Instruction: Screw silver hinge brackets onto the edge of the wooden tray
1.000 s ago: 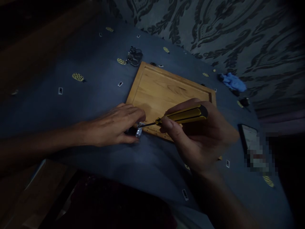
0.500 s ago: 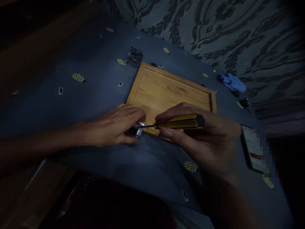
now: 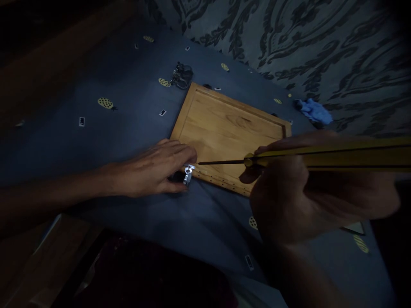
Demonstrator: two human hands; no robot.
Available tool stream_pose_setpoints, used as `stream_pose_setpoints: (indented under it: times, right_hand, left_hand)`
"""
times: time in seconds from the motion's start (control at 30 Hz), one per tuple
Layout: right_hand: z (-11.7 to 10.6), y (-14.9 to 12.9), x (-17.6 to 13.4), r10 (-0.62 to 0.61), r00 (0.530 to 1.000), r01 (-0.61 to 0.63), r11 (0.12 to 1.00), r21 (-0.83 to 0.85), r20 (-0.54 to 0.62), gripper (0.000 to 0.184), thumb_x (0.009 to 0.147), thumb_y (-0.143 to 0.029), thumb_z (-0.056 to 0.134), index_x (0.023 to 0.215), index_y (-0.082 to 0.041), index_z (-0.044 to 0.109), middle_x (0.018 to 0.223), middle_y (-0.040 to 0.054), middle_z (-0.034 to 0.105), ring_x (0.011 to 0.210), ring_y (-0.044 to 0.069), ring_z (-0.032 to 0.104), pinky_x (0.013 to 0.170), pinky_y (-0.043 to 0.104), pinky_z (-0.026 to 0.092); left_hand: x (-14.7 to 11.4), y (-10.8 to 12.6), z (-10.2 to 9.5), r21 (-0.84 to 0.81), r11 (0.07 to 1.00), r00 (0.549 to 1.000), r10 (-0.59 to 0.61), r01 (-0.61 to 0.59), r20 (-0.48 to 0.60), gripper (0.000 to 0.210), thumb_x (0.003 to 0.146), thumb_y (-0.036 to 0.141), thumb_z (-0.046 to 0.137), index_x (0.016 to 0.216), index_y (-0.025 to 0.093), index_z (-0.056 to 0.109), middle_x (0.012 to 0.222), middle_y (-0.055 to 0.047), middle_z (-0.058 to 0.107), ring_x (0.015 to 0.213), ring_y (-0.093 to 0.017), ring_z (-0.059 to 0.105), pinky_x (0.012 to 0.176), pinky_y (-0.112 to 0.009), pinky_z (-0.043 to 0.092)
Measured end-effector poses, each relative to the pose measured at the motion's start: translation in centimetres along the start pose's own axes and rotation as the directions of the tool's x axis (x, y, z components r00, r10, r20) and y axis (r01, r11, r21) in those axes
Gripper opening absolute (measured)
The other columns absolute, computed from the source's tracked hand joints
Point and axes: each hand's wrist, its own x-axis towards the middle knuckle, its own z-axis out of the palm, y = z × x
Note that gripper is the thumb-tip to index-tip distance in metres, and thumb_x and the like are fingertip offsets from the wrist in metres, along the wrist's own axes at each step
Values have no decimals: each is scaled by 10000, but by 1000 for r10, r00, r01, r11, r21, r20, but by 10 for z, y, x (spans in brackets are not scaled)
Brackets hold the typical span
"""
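Note:
At the near left corner of a framed wooden panel (image 3: 224, 124), my left hand (image 3: 157, 169) is closed around a small shiny metal hinge (image 3: 188, 173), thumb below and fingers above. The hinge sits against the panel's near edge, where a row of small dark holes runs to the right. My right hand (image 3: 298, 201) grips a screwdriver (image 3: 330, 157) with a yellow and black handle. Its thin dark shaft points left over the panel, the tip a little right of the hinge and apart from it. The handle's far end runs out of view.
A blue-grey patterned cloth (image 3: 128, 102) covers the table. Beyond the panel lies a dark tangled item (image 3: 182, 75), with a crumpled blue cloth (image 3: 316, 111) at the back right. Part of a phone (image 3: 355, 228) shows below my right hand. Patterned wallpaper (image 3: 289, 42) rises behind.
My right hand has drawn the screwdriver back to the right, so its tip has come away from the hinge. My left hand and the panel have stayed in place.

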Motion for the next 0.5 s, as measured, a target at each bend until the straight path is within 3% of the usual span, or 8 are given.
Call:
stream_pose_setpoints:
  times: [0.07, 0.2, 0.5]
  right_hand:
    - [1, 2, 3, -33, 998, 32, 999, 18, 44, 169, 874, -260, 877, 761, -255, 752, 775, 12, 705, 648, 193, 684, 587, 380, 586]
    - [3, 9, 1, -6, 983, -1, 999, 40, 185, 143, 868, -269, 895, 840, -263, 755, 755, -16, 704, 603, 184, 685, 531, 363, 555]
    - [3, 14, -3, -22, 975, 19, 1000, 18, 220, 152, 881, -272, 891, 849, -279, 742, 737, -26, 684, 570, 174, 649, 517, 358, 515]
  left_hand:
    - [0, 0, 0, -2, 1000, 1000, -4, 4, 4, 287, 958, 330, 764, 1129, 208, 568, 1128, -34, 681, 1047, -234, 621, 1029, -386, 416]
    - [1, 4, -1, 4, 1000, 1000, -10, 10, 5, 283, 959, 322, 763, 1119, 211, 557, 1164, -44, 688, 1075, -243, 625, 1035, -389, 418]
    - [1, 4, 0, 20, 1000, 1000, -3, 3, -5, 300, 954, 303, 783, 1107, 212, 542, 1186, -46, 684, 1104, -245, 625, 1041, -388, 422]
